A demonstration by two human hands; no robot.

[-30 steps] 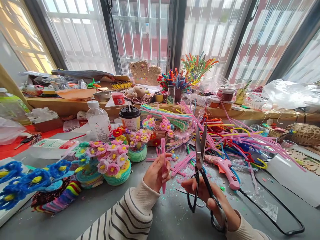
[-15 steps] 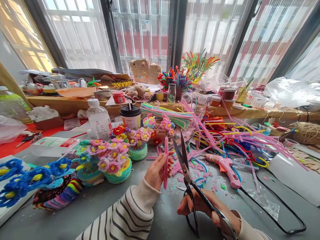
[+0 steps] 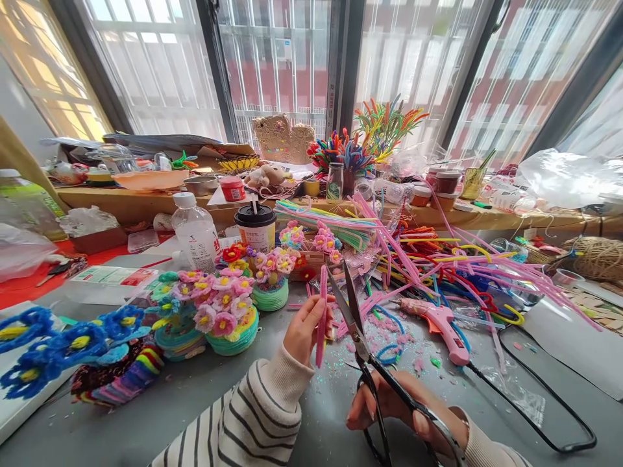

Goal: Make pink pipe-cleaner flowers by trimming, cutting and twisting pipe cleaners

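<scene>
My left hand point(image 3: 302, 329) pinches a short bundle of pink fuzzy stems point(image 3: 322, 324) held upright near the middle of the view. Black-handled scissors point(image 3: 359, 340) are in my right hand point(image 3: 406, 405), whose fingers go through the handles. The blades are spread a little and point up, just right of the pink stems and apart from them. Pink flowers made of fuzzy stems point(image 3: 224, 301) stand in a turquoise and yellow pot to the left of my left hand.
A pink glue gun point(image 3: 445, 331) with a black cable lies at the right, by a heap of pink stems point(image 3: 487, 272). Blue flowers point(image 3: 73, 344) stand at the left. Behind are a plastic bottle point(image 3: 195, 237) and a lidded cup point(image 3: 256, 227). Pink scraps dot the grey table point(image 3: 326, 415).
The scissors have shifted slightly, and their blades are spread a little wider. My left hand holds the pink stems in nearly the same place.
</scene>
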